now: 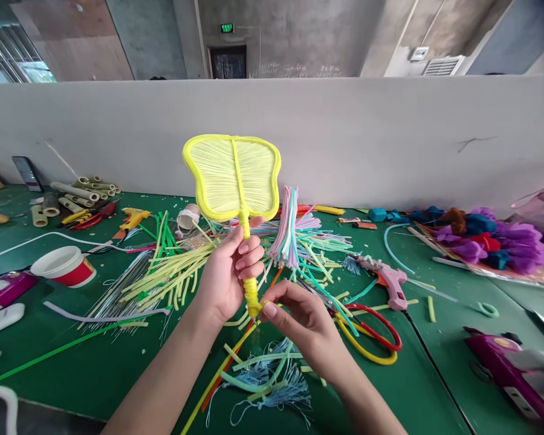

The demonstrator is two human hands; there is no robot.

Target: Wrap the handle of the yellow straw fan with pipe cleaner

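Observation:
A yellow hand fan with a pale threaded face and a bright fuzzy rim stands upright over the table. My left hand is closed round the upper part of its wrapped handle. At the handle's lower end, my right hand pinches a short yellow pipe cleaner between thumb and fingertips. Below the hands lie blue tassels and pieces of mint pipe cleaner. Scissors with red and yellow handles lie beyond my right hand, partly hidden by it.
Behind the fan lie pale yellow pipe cleaners and a pastel bundle. A pink glue gun lies to the right, a paper cup to the left. Purple machines sit at both sides. A grey partition bounds the green table.

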